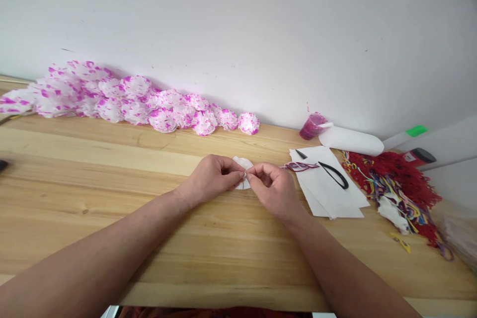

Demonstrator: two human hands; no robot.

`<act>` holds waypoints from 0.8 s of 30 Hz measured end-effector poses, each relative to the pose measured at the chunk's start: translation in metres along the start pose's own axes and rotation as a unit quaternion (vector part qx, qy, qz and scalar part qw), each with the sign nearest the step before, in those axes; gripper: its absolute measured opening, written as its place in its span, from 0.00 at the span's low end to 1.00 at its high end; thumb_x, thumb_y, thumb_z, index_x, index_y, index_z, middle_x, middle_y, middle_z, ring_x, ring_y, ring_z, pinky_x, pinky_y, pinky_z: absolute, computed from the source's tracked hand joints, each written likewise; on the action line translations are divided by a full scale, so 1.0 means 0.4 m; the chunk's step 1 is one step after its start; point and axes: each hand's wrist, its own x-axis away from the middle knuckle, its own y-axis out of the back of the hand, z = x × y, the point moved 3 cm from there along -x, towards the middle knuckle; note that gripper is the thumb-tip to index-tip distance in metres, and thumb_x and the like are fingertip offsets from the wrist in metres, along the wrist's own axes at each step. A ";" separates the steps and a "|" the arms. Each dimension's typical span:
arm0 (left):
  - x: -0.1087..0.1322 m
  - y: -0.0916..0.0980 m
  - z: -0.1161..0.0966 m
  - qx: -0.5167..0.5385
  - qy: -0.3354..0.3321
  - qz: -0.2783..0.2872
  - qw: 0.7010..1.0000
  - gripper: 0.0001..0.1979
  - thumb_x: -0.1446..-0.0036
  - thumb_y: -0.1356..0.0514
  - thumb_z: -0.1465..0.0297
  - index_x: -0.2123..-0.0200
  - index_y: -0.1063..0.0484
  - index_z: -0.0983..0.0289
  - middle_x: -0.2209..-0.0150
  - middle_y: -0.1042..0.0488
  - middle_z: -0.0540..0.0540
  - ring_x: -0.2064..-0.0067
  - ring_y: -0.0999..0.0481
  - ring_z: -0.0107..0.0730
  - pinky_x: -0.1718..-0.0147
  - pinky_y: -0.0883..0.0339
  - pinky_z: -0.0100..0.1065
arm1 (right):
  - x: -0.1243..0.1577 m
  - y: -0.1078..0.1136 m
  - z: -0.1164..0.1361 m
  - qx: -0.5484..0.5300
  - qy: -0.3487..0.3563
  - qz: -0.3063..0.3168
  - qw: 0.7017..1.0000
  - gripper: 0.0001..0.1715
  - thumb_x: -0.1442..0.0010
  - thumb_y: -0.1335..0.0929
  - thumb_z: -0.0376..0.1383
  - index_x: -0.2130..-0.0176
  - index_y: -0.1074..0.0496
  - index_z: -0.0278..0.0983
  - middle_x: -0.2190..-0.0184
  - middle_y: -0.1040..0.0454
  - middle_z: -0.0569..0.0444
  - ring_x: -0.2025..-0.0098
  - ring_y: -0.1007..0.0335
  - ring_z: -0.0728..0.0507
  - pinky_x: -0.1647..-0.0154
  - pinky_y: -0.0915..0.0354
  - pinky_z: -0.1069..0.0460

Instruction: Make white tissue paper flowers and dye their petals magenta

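Both my hands meet at the middle of the wooden table (112, 198). My left hand (212, 176) pinches a small folded piece of white tissue paper (243, 164) with closed fingers. My right hand (272, 186) is closed too, pinching the same white paper at its middle, where the fingertips of both hands touch. A thin red and dark thread (300, 166) trails from my right hand toward the paper sheets on the right.
A long row of white and pink paper flowers (122, 99) lies along the wall. On the right lie white paper sheets (335, 189) with black scissors (333, 174), a pink cup (312, 126), a white bottle (352, 140) and a heap of red and coloured threads (402, 189).
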 end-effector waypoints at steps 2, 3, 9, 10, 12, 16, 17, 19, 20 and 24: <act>0.000 0.000 0.000 0.002 -0.003 0.000 1.000 0.12 0.48 0.39 0.63 0.68 0.19 0.63 0.75 0.22 0.50 0.72 0.27 0.31 0.74 0.36 0.28 | 0.000 0.000 0.000 0.000 0.002 -0.001 1.000 0.06 0.44 0.31 0.36 0.68 0.24 0.38 0.75 0.24 0.56 0.74 0.33 0.48 0.73 0.38 0.54; 0.000 -0.001 0.000 0.003 -0.003 0.001 1.000 0.12 0.48 0.39 0.64 0.68 0.19 0.63 0.75 0.22 0.50 0.72 0.27 0.31 0.74 0.36 0.28 | 0.000 0.000 0.000 0.001 0.003 -0.002 1.000 0.06 0.45 0.31 0.36 0.68 0.24 0.38 0.75 0.24 0.56 0.74 0.33 0.48 0.73 0.38 0.54; 0.001 -0.002 0.000 0.005 -0.003 0.004 1.000 0.12 0.48 0.39 0.63 0.67 0.19 0.63 0.75 0.22 0.50 0.72 0.26 0.31 0.73 0.36 0.28 | 0.000 -0.001 0.001 0.005 0.008 -0.004 1.000 0.06 0.45 0.32 0.36 0.69 0.24 0.38 0.75 0.24 0.56 0.75 0.33 0.48 0.73 0.37 0.54; 0.001 -0.002 0.000 0.004 -0.002 0.003 1.000 0.12 0.48 0.39 0.63 0.68 0.19 0.63 0.74 0.22 0.50 0.72 0.26 0.31 0.74 0.36 0.28 | 0.000 -0.001 0.001 0.005 0.010 -0.004 1.000 0.06 0.45 0.32 0.36 0.70 0.24 0.38 0.76 0.24 0.56 0.75 0.33 0.48 0.73 0.38 0.54; 0.001 -0.002 0.000 0.001 -0.001 0.001 1.000 0.11 0.48 0.39 0.63 0.68 0.19 0.63 0.74 0.22 0.50 0.72 0.26 0.31 0.74 0.37 0.28 | 0.000 -0.002 0.000 0.004 0.012 -0.006 1.000 0.05 0.45 0.32 0.35 0.70 0.25 0.38 0.76 0.25 0.57 0.75 0.33 0.48 0.73 0.38 0.54; -0.001 -0.002 0.001 -0.004 -0.003 -0.008 1.000 0.11 0.48 0.39 0.63 0.70 0.21 0.63 0.75 0.23 0.50 0.72 0.27 0.30 0.74 0.37 0.28 | 0.000 -0.001 -0.001 0.007 0.012 -0.013 1.000 0.05 0.45 0.33 0.35 0.70 0.26 0.38 0.76 0.25 0.57 0.75 0.33 0.49 0.74 0.39 0.54; -0.002 -0.002 0.002 -0.006 -0.003 -0.010 1.000 0.10 0.48 0.38 0.63 0.70 0.21 0.63 0.75 0.23 0.50 0.72 0.27 0.30 0.74 0.37 0.28 | 0.000 0.000 0.000 0.007 0.011 -0.013 1.000 0.05 0.45 0.33 0.35 0.71 0.26 0.38 0.76 0.26 0.58 0.75 0.34 0.49 0.74 0.39 0.54; -0.002 -0.002 0.004 -0.010 0.000 -0.012 1.000 0.10 0.47 0.38 0.62 0.70 0.22 0.63 0.75 0.24 0.49 0.73 0.28 0.29 0.75 0.38 0.28 | 0.000 0.000 0.001 0.007 0.011 -0.012 1.000 0.05 0.45 0.32 0.35 0.71 0.26 0.38 0.76 0.25 0.58 0.74 0.33 0.49 0.74 0.39 0.54; -0.002 -0.002 0.005 -0.011 0.000 -0.012 1.000 0.10 0.47 0.38 0.62 0.71 0.22 0.63 0.76 0.24 0.49 0.73 0.28 0.29 0.75 0.38 0.28 | 0.000 0.001 0.001 0.006 0.011 -0.011 1.000 0.05 0.45 0.32 0.35 0.71 0.26 0.38 0.75 0.25 0.57 0.74 0.33 0.49 0.74 0.39 0.54; 0.000 -0.001 0.003 -0.007 0.001 -0.010 1.000 0.11 0.47 0.38 0.62 0.70 0.22 0.64 0.76 0.24 0.50 0.73 0.28 0.30 0.74 0.38 0.28 | 0.000 0.002 -0.001 0.006 0.013 -0.007 1.000 0.05 0.44 0.32 0.35 0.69 0.25 0.38 0.75 0.25 0.58 0.75 0.33 0.49 0.73 0.39 0.54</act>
